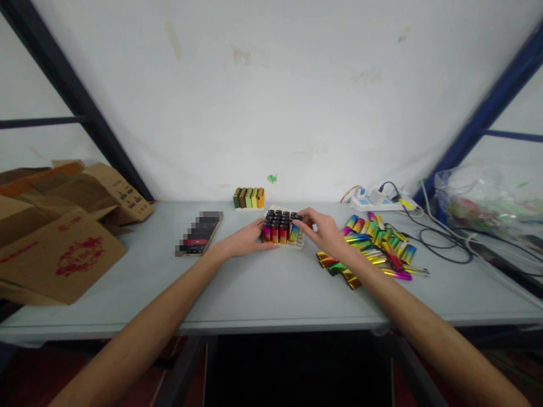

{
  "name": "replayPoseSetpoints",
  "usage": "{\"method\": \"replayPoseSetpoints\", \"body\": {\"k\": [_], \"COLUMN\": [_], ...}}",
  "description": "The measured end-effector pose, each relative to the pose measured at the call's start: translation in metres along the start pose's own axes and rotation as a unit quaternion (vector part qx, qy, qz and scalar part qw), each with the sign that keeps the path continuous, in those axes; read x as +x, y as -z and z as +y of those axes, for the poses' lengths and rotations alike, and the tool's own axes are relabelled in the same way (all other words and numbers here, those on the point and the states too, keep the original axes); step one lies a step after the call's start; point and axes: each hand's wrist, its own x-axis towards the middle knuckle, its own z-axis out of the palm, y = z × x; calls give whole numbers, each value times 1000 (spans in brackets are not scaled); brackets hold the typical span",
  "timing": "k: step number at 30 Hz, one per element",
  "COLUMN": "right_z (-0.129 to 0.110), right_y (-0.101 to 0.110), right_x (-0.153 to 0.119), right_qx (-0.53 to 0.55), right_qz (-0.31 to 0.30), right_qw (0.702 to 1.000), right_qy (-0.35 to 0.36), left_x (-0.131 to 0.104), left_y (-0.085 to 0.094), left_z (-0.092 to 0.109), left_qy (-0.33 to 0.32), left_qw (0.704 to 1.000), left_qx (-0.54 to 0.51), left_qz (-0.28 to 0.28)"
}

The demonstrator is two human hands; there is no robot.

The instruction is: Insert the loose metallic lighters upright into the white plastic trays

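A white tray (300, 241) stands near the middle of the table, with several upright black-topped metallic lighters (275, 230) in its left and middle part. My left hand (248, 238) is closed round the tray's left side, thumb at the front. At the right part of the tray, my right hand (317, 227) pinches a black-topped, blue and yellow lighter (293, 233) at its top. Slots at the tray's right edge show no lighters. Loose shiny lighters (377, 244) in many colours lie in a heap beside and under my right forearm.
A filled block of lighters (249, 198) stands by the wall. A phone (199, 233) lies at the left, near cardboard boxes (63, 254). On the right are a power strip (373, 203), black cables (445, 257) and clear plastic bags (479, 198).
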Motion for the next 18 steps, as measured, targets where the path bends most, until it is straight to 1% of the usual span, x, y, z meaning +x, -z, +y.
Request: {"method": "replayPoseSetpoints", "body": {"k": [3,5,10,15,18], "right_z": [2,4,9,6,5], "right_y": [0,0,4,16,15], "right_x": [-1,-2,-3,-1,-2], "right_qx": [-27,-40,-55,-91,-118], "right_qz": [-69,-96,-108,-164,-180], "right_qw": [997,994,992,980,974], "right_qy": [28,38,36,70,76], "left_x": [0,0,0,0,1], "left_y": [0,-1,-2,-3,-4], "left_z": [0,-1,-3,-6,-7], "left_qy": [-10,-12,-11,-10,-11], "left_qw": [1000,1000,1000,1000,1000], "left_qx": [2,5,5,1,-7], "left_qz": [3,6,6,8,11]}}
